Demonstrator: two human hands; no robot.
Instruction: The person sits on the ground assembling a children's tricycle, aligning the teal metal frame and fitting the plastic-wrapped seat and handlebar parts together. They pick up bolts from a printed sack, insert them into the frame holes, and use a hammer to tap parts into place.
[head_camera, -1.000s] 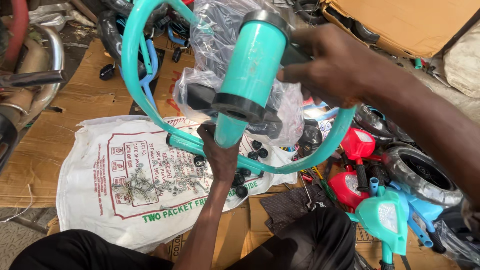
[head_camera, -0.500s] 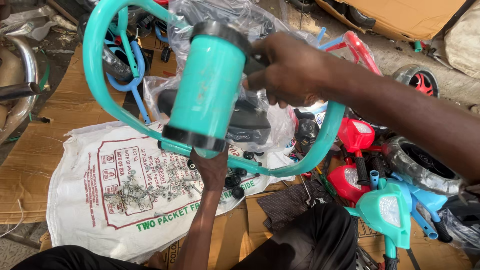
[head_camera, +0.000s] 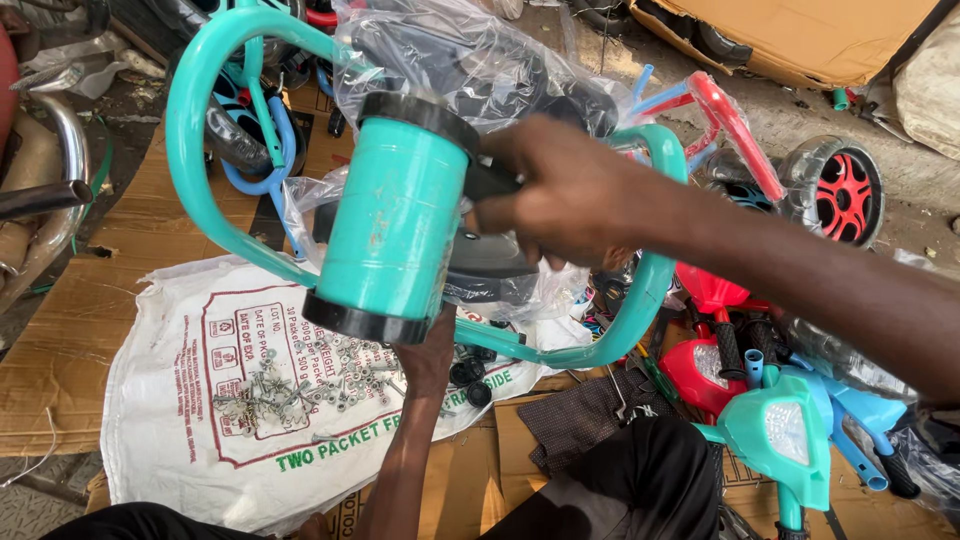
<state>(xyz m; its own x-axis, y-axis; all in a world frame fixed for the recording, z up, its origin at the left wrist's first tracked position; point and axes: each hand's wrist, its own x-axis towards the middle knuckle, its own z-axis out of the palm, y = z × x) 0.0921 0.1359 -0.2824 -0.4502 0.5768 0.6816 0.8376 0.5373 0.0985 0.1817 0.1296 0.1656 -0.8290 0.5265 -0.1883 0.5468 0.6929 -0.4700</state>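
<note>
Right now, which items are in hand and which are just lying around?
In hand: teal cylinder, gripped below by left hand; teal tube frame; right hand on the black part beside the cylinder.

Lying about: screws on white sack, red-spoked wheel, cardboard.

A white woven sack (head_camera: 190, 420) lies on flattened brown cardboard (head_camera: 60, 370), small metal screws (head_camera: 300, 385) heaped on it; right of it, a red-spoked black wheel (head_camera: 840, 190).

Count: 1 teal frame (head_camera: 200, 190), 1 teal cylinder (head_camera: 392, 230) with 2 black end caps, 1 white sack (head_camera: 190, 420), 1 red-spoked wheel (head_camera: 838, 190), 2 hands: left hand (head_camera: 428, 350), right hand (head_camera: 560, 190). Screws on sack: too many to count.
</note>
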